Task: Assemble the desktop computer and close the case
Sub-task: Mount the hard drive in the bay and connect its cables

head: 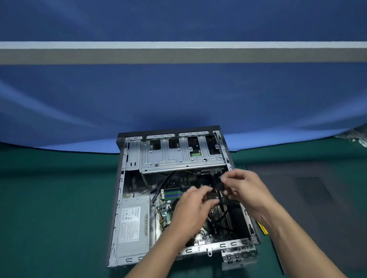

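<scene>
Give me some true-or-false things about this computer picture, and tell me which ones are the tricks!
1. The computer case lies open on top. True.
2. The left hand and the right hand both hold a black cable. True.
3. The power supply sits on the case's right side. False: it is on the left side.
4. The mat under the case is red. False: it is green.

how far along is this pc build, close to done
Done: power supply and drive cage sit in the case. In hand: left hand and right hand hold a black cable over the motherboard. Left: finish cabling, then fit the side panel lying right of the case.
</scene>
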Tool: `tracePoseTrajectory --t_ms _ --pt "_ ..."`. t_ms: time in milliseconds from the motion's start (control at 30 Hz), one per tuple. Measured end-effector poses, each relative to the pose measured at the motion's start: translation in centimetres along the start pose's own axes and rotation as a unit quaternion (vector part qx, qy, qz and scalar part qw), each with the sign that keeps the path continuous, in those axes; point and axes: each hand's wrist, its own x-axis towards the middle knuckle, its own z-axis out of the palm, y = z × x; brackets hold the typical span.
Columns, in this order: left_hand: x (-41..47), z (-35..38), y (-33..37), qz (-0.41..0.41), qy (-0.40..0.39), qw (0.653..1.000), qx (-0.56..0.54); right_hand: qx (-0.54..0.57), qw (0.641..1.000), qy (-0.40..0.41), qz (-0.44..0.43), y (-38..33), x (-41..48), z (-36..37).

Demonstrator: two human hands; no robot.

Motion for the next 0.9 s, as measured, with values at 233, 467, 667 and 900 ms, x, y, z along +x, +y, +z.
tracePoseTrajectory --t_ms 233,467,667,900 --pt "3.5 -4.4 2.9 -0.092 0.039 0.953 -0.286 -0.15 0.93 0.256 -0.217 1.8 -2.2 1.5" --pt "6.6 -7.3 5.1 -0.233 0.051 0.744 -0.624 -0.187 0.956 0.14 -0.176 5.8 -3.2 4.1" --pt "6.7 -7.9 5.5 -0.241 0.044 0.756 -0.607 -0.344 0.865 0.282 -0.231 4.3 -1.3 3.8" --pt "5.7 -7.3 5.6 -0.212 0.016 0.846 -0.488 -0.202 0.921 0.229 -0.244 -1.2 -2.7 0.8"
